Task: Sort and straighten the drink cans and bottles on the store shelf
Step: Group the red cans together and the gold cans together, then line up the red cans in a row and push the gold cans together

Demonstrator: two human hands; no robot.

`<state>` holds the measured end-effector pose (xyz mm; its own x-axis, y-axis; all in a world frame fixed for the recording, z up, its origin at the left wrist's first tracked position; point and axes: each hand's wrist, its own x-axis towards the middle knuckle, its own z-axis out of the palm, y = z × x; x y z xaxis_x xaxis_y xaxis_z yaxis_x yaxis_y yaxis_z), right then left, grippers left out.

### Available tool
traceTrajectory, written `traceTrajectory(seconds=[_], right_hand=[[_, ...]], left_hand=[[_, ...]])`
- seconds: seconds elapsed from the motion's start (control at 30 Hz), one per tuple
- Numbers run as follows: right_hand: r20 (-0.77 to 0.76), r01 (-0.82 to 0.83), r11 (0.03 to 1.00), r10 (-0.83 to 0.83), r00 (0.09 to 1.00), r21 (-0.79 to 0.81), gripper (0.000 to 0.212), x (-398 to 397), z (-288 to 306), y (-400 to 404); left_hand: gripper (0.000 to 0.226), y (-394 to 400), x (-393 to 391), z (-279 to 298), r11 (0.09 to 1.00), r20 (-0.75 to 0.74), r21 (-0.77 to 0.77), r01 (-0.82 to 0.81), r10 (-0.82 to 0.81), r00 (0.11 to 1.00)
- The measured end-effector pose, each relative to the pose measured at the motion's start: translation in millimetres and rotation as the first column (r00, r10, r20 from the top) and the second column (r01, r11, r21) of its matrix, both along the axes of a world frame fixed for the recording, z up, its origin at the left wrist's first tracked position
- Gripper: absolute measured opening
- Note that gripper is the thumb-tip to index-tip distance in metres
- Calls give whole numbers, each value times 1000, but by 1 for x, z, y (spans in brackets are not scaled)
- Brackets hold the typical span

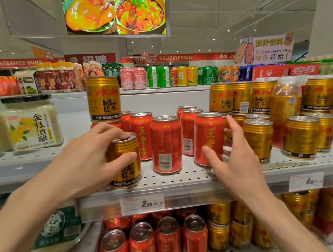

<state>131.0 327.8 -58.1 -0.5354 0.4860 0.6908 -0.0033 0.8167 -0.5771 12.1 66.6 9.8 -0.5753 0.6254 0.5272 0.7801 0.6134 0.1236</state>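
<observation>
Perforated store shelf (189, 177), front edge: left hand (81, 164) fingers wrapped around upright gold can (128, 169). Right hand (232, 157) spread open, empty, just beside red can (211, 134).

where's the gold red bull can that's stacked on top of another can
In the head view, the stacked gold can stands left of centre on a red can, just behind the left hand.

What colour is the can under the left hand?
Gold, with red and black lettering; head view. Can, left hand.
</observation>
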Motion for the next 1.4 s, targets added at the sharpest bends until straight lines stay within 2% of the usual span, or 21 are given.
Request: traceTrajectory(seconds=[0.2,0.3,0.4,0.47,0.6,0.7,0.77,0.87,0.97,1.03,1.27,1.4], right_hand=[[-23,-66,997,67,997,48,80,-11,-5,-15],[-1,-59,995,59,998,80,81,-12,-5,-16],[59,-85,992,80,995,88,86,-8,-5,-14],[80,-160,986,157,984,42,87,-4,-3,-10],[28,-329,934,336,941,-142,75,8,1,2],[-18,-356,928,356,934,-112,65,22,4,15],[-44,-388,920,387,921,-52,55,36,9,23],[90,-491,871,490,867,-20,49,58,20,32],[251,-619,778,624,740,-109,67,71,26,40],[259,-652,742,668,698,-155,74,75,27,47],[168,-611,773,634,755,-170,64,87,26,79],[131,-551,829,560,818,-98,85,91,26,89]], left_hand=[[65,-1,1,2,1000,29,-5,4,-4,1000],[71,-2,0,1,1000,44,-9,14,-14,999],[59,-2,5,5,1000,91,-17,-5,6,996],[54,-1,8,8,1000,117,5,-10,9,993],[43,-1,22,4,983,179,185,-10,-23,984],[40,0,41,-2,911,338,411,-45,-106,935],[37,6,55,-5,873,364,486,-21,-181,914],[34,27,77,-4,854,346,516,60,-272,898],[33,62,97,-3,847,343,511,145,-355,870],[32,88,105,-4,833,340,520,189,-405,849],[36,144,109,-6,817,364,518,256,-480,798],[37,160,114,-3,829,314,463,313,-484,817]])
